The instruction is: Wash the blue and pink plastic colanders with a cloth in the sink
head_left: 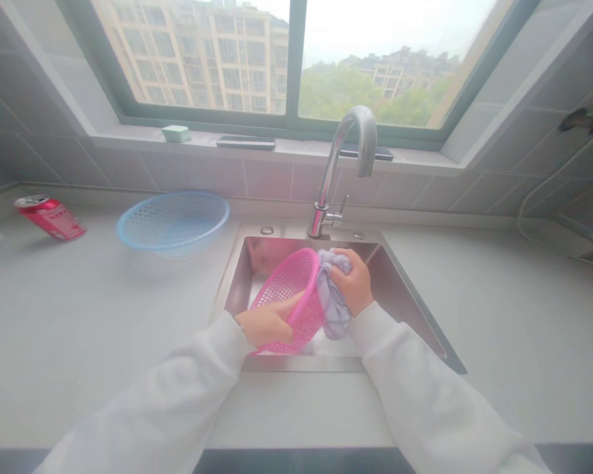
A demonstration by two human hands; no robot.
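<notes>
Over the steel sink [405, 296] I hold a pink perforated basket [286, 286] tilted on its side. My left hand [267, 324] is closed round the basket's lower rim. My right hand [354, 282] is closed on a bunched lilac cloth [332, 304], which is pressed against the outer right side of the basket. Both arms wear white sleeves. The bottom of the sink is mostly hidden behind the basket and cloth.
A chrome tap [348, 158] arches over the sink's back edge. A blue perforated basket [174, 220] and a red can [50, 217] lying on its side rest on the white counter at left. On the window ledge lie a green box [176, 133] and two dark phones [246, 142].
</notes>
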